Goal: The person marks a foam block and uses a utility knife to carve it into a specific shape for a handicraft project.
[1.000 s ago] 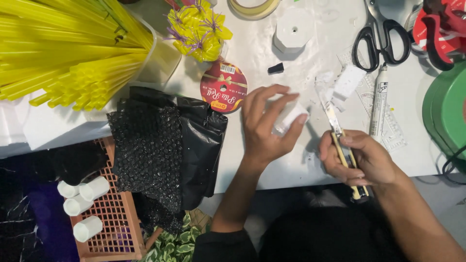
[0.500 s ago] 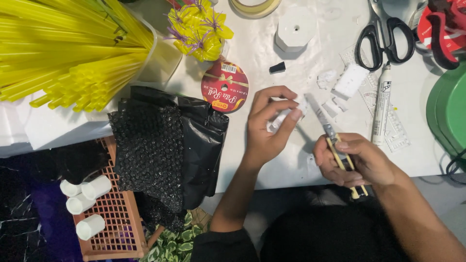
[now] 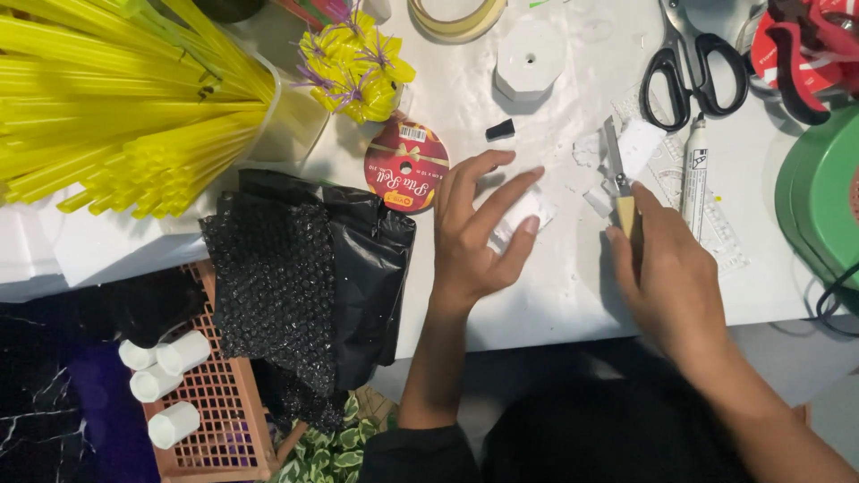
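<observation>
My left hand (image 3: 479,237) rests on the white table (image 3: 555,295), fingers spread over a small white foam piece (image 3: 522,215) that it pins down. My right hand (image 3: 667,273) grips the yellow handle of a utility knife (image 3: 619,183); the blade points away from me, toward white foam scraps (image 3: 631,148). The two hands are a short gap apart.
Black-handled scissors (image 3: 693,67), a white glue tube (image 3: 694,174), a red ribbon spool (image 3: 407,165), a white foam block (image 3: 530,58), yellow straws (image 3: 116,107), a yellow flower (image 3: 358,67), black bubble wrap (image 3: 295,277), an orange basket (image 3: 219,411) and a green roll (image 3: 828,192) surround the work spot.
My left hand has lowered the foam piece flat onto the table and spread its fingers over it. My right hand moved the knife up and away, the blade now pointing at the scraps.
</observation>
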